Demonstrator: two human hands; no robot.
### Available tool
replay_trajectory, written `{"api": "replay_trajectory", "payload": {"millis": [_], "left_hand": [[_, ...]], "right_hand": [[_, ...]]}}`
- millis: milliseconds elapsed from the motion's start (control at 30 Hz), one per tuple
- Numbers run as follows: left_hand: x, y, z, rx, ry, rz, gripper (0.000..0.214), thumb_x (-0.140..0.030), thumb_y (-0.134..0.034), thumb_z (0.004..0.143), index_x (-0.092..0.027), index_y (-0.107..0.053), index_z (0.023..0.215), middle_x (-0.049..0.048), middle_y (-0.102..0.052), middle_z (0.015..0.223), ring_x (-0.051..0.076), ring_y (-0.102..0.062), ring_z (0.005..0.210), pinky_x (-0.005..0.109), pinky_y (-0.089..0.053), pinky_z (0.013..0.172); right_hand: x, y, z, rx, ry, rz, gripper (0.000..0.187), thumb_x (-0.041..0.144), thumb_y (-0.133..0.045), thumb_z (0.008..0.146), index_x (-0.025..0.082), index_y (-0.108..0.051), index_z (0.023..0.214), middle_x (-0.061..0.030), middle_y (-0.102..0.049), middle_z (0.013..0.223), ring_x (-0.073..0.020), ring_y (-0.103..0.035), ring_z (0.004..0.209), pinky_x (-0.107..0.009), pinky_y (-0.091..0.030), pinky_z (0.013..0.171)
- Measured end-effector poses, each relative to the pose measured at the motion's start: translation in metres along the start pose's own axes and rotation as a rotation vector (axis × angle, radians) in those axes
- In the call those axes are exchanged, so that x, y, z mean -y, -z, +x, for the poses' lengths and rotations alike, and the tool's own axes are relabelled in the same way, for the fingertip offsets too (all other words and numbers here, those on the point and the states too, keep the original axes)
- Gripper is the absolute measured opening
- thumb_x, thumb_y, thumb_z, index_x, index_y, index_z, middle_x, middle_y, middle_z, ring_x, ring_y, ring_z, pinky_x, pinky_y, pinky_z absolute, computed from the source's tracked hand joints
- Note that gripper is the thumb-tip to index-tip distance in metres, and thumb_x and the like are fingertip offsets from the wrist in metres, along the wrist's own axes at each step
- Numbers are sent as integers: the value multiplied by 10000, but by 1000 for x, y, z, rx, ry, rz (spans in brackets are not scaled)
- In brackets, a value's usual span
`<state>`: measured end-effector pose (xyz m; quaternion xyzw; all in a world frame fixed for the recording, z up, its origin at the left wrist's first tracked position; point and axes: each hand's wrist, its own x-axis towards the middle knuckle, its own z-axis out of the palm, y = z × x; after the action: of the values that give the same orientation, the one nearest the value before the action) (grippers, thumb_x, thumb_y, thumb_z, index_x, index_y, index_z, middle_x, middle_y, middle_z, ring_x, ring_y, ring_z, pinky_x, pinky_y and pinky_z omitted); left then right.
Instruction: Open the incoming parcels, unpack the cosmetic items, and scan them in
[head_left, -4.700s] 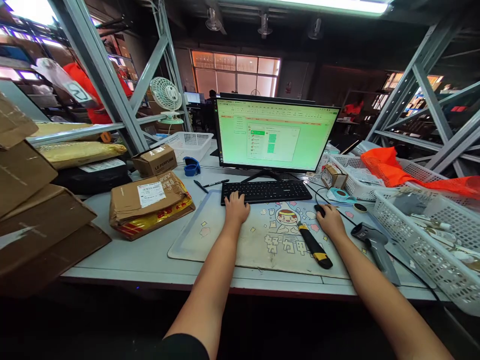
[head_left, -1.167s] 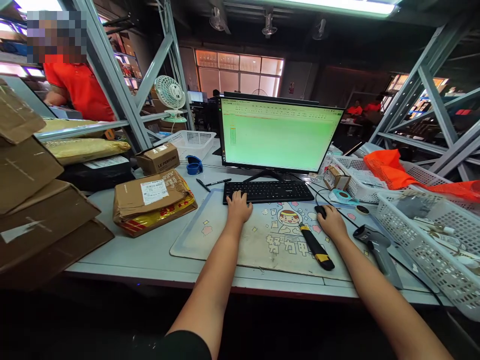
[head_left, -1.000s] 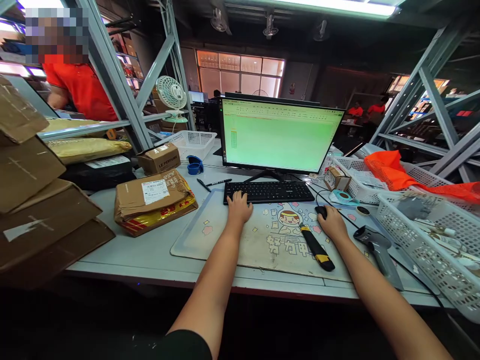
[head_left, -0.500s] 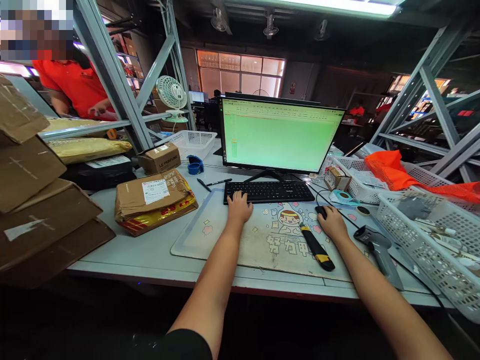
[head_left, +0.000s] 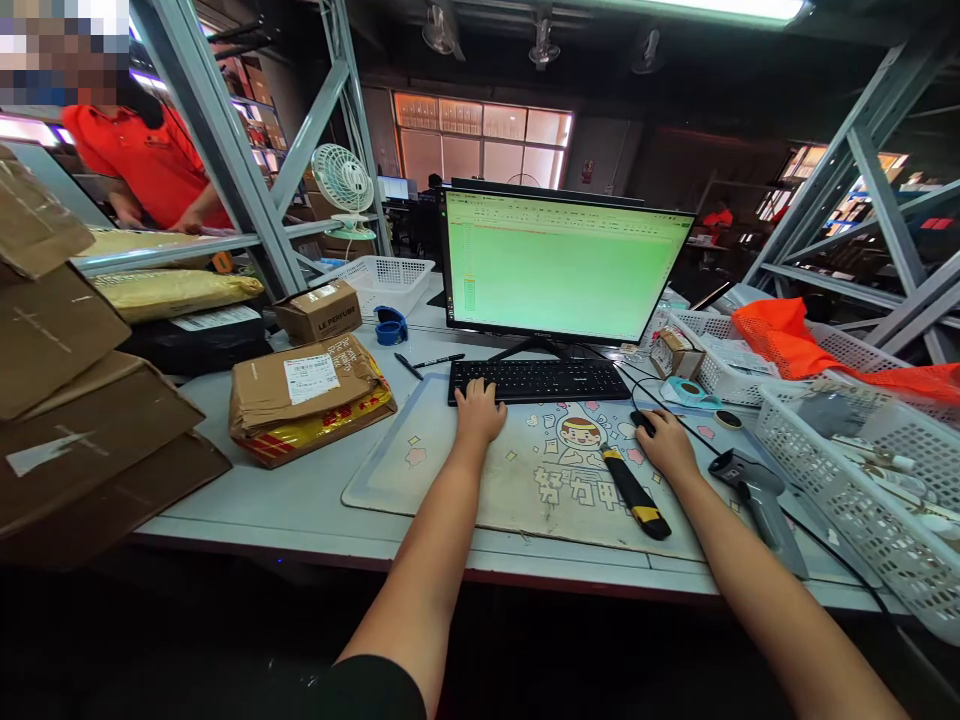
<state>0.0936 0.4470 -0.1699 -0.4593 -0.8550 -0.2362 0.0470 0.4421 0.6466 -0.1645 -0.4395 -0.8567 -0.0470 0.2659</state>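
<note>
My left hand (head_left: 480, 412) lies with fingers spread on the left end of a black keyboard (head_left: 555, 382). My right hand (head_left: 666, 442) is wrapped over a black computer mouse (head_left: 643, 421) on the printed desk mat (head_left: 450, 500). Between my forearms rests a black and yellow utility knife (head_left: 636, 495). Just right of my right hand lies a grey barcode scanner (head_left: 757, 500) with its cable. Behind the keyboard stands a monitor (head_left: 562, 265) showing a pale green spreadsheet.
To the left are a taped carton (head_left: 311, 395), a small box (head_left: 319, 312) and stacked cartons (head_left: 67, 430). White baskets (head_left: 862, 480) line the right side, one with orange cloth (head_left: 772, 325). A fan (head_left: 343, 185) stands by the metal frame. A co-worker in red (head_left: 150, 170) is at far left.
Both my hands keep their places on the keyboard and mouse. The co-worker's arms at far left have shifted lower. The view has tilted very slightly.
</note>
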Motion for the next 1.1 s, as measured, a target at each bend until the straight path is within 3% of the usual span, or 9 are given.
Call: {"api": "replay_trajectory", "payload": {"millis": [567, 767, 900, 1100], "left_hand": [[-3, 4, -1, 7, -6, 33, 514, -326, -481, 967, -145, -602, 1433, 205, -511, 1583, 365, -409, 1503, 650, -314, 1238], [-5, 8, 3, 64, -151, 52, 515, -338, -458, 1006, -155, -580, 1471, 183, -432, 1660, 351, -311, 1576, 652, -224, 1286], [-35, 0, 18, 137, -262, 42, 533, -379, -471, 1017, -167, -563, 1498, 163, -454, 1652, 345, -293, 1589, 614, -259, 1289], [-118, -33, 42, 226, -409, 26, 612, -428, -523, 997, -205, -495, 1566, 113, -418, 1690, 318, -254, 1610, 584, -236, 1311]], "right_hand": [[2, 3, 2, 15, -11, 6, 455, 311, -533, 927, 125, -749, 1282, -190, -663, 1354, -333, -641, 1225, -485, -519, 1103], [8, 7, 2, 38, -30, -11, 489, 300, -532, 932, 117, -712, 1347, -186, -661, 1346, -326, -632, 1225, -465, -515, 1094], [10, 8, 1, 44, -49, -24, 474, 301, -541, 933, 132, -719, 1338, -174, -656, 1353, -315, -630, 1227, -445, -514, 1089], [11, 9, 1, 51, -47, -26, 454, 307, -539, 939, 152, -727, 1322, -157, -658, 1351, -310, -632, 1214, -445, -521, 1070]]}}
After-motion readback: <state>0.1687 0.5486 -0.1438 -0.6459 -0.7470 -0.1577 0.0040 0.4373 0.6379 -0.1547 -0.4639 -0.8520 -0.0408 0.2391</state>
